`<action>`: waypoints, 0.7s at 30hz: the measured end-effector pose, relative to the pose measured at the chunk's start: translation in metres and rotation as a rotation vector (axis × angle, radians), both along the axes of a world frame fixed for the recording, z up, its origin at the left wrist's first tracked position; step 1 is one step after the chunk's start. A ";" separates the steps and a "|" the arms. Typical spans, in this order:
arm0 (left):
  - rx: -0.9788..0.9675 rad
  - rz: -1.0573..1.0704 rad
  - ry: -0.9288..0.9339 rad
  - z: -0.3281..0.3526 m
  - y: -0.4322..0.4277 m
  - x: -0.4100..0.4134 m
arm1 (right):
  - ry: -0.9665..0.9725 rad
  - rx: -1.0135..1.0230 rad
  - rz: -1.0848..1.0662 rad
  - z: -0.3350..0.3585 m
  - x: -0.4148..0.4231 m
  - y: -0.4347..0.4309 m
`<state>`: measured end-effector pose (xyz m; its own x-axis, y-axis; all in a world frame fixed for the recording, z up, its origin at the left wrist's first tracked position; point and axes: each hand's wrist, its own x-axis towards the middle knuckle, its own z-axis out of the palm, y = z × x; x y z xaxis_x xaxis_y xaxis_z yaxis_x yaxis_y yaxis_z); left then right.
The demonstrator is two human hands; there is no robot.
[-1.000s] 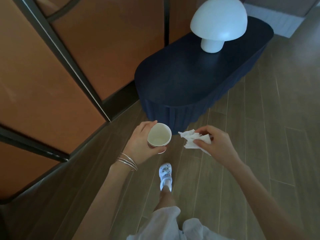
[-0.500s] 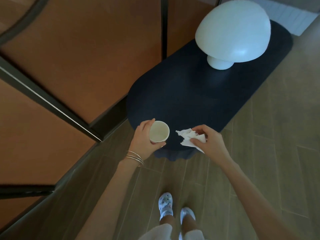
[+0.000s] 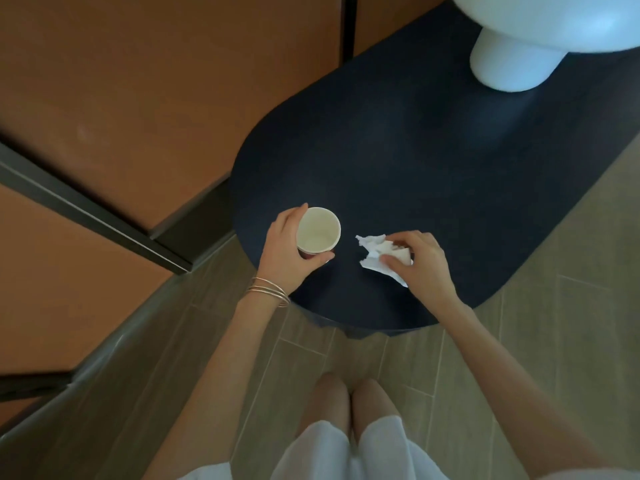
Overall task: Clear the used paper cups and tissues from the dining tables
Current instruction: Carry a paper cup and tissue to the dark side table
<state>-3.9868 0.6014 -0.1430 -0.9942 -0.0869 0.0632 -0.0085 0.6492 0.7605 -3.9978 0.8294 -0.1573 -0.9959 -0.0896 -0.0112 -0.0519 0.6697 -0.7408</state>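
The left hand [image 3: 287,251] grips an upright paper cup [image 3: 318,230], mouth open upward, seemingly just above the near end of the dark table [image 3: 415,168], while just to its right the right hand [image 3: 422,261] pinches a crumpled tissue [image 3: 372,252] whose loose end points toward the cup

The left hand [image 3: 289,252] holds a white paper cup [image 3: 318,231]. The fingers curl around its side, and the open top faces up. Thin bangles [image 3: 268,292] sit on that wrist. The right hand [image 3: 420,263] pinches a crumpled white tissue [image 3: 375,254]. Cup and tissue are near each other but do not touch. Both are over the near end of a dark blue table [image 3: 415,161]. A white lamp [image 3: 512,60] stands on the far right of the table. An orange wall [image 3: 138,91] is on the left. The floor [image 3: 571,323] has grey-brown planks.
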 end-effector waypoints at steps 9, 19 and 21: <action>0.007 -0.013 -0.032 0.001 0.002 -0.019 | -0.061 0.040 0.025 0.001 -0.008 0.004; -0.316 -0.075 -0.131 0.126 -0.016 0.026 | 0.023 0.380 0.245 0.136 0.016 0.013; -0.414 -0.079 -0.117 0.156 -0.019 0.041 | 0.096 0.437 0.285 0.163 0.022 0.010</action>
<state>-3.9460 0.5822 0.0132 -0.9993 -0.0016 -0.0365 -0.0173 0.9014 0.4327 -3.9754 0.8397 0.0057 -0.9310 -0.3645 -0.0178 -0.3311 0.8643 -0.3786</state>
